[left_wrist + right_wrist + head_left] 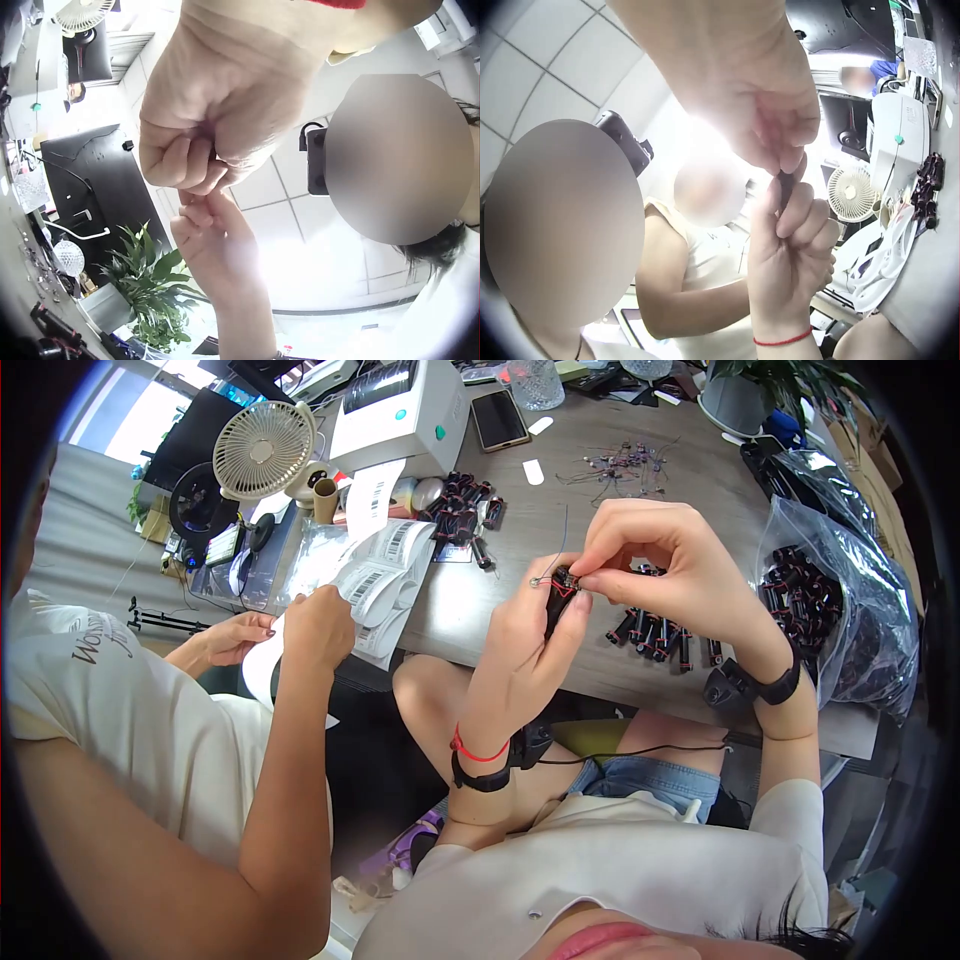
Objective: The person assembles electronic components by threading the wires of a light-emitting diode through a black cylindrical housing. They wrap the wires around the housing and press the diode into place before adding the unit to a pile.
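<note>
Shirt: wearer's wht tee (620,870), nearest my head cam, bottom of view.
L hand: left hand (525,645) has fingers curled round black part (556,610), thumb along opp. side; v. little gap.
R hand: right hand (670,560) comes in from opp. side, thumb + index tips together, pinching part's top end; exact bit held too small for me to tell.
Part: betw. L thumb & fingers, tilted, top end out of the grip & at R fingertips. Red wire (567,591) across it; thin wire (566,530) rises beside.
Wrist cams: L view hides part behind hand; R view gives me a dark sliver betw. hands.
Pile: similar parts (655,637) on table (455,610), below R hand in view.
Bag: clear bag (885,670) w/ more, near R wrist.
Neighbour: 2nd person (170,690), holding label strip (262,665).
</note>
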The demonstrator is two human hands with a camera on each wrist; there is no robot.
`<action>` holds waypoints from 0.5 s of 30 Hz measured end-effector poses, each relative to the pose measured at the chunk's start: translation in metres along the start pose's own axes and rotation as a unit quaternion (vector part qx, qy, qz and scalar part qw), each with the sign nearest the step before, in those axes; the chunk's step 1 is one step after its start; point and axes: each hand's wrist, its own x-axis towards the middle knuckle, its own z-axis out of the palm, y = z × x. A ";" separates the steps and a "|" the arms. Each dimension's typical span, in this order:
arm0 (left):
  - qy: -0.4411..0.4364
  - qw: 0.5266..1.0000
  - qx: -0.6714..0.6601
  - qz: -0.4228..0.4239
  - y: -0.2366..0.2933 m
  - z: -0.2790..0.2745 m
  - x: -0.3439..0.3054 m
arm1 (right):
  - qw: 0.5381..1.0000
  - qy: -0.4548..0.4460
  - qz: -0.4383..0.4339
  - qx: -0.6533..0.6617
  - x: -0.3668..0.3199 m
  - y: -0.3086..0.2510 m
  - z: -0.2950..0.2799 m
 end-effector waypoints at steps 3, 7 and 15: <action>-0.006 1.000 -0.009 -0.014 -0.001 0.000 0.000 | 1.000 -0.003 0.024 0.017 0.000 -0.003 0.001; -0.003 1.000 -0.006 -0.003 -0.004 0.002 -0.001 | 0.997 0.014 -0.031 -0.075 -0.002 -0.003 0.002; -0.035 0.997 -0.058 -0.043 -0.004 0.002 -0.003 | 0.990 0.013 -0.051 -0.129 -0.009 -0.011 0.004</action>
